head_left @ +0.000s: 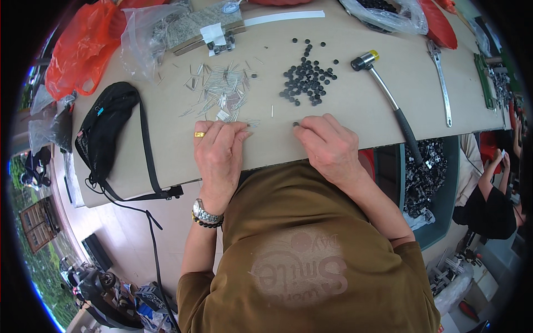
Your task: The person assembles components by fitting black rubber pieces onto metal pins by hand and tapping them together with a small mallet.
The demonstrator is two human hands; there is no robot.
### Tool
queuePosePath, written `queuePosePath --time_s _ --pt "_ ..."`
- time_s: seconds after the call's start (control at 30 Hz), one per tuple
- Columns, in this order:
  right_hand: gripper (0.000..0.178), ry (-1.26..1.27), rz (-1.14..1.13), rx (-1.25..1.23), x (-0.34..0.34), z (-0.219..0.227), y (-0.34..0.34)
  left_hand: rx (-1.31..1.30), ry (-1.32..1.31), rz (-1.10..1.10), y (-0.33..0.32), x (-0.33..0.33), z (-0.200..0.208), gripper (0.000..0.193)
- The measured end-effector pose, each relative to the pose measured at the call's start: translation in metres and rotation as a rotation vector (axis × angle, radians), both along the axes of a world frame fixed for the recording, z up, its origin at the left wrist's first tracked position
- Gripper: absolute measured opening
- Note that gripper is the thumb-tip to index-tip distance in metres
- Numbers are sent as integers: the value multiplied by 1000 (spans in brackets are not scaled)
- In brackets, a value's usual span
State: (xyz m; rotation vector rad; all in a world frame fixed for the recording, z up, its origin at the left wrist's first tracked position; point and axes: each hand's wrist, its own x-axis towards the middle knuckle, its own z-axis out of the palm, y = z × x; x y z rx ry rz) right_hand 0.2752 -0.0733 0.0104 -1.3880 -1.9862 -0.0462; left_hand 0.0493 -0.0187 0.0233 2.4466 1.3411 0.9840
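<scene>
My left hand point(218, 145) is closed at the near side of a loose pile of thin silver metal pins point(225, 86). Its thumb and forefinger pinch at a few pins point(254, 122) that stick out past the fingertips; how many are gripped is hidden. To the right, my right hand point(331, 145) pinches a small black round piece point(296, 124) between thumb and fingertips, just above the table. Beyond it lies a cluster of similar black round pieces point(308, 77). One single pin point(272, 110) rests on the table between the two groups.
A hammer point(383, 83) and an adjustable wrench point(440, 83) lie at the right. A black pouch point(108, 125) with a strap is at the left. Behind stand a grey block point(202, 25) and a red plastic bag point(83, 47). A bin point(452, 188) of black parts sits below the right edge.
</scene>
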Motion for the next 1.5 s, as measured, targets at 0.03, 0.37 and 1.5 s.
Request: queuePosePath --time_s 0.03,0.37,1.5 --pt "15 -6 -2 -12 1 1 -3 8 -8 -7 1 0 0 17" --pt "9 669 -150 -309 23 10 -13 -19 139 -110 17 3 12 13" --pt "15 200 -209 -255 9 9 15 -1305 -1394 -129 -19 27 20 11"
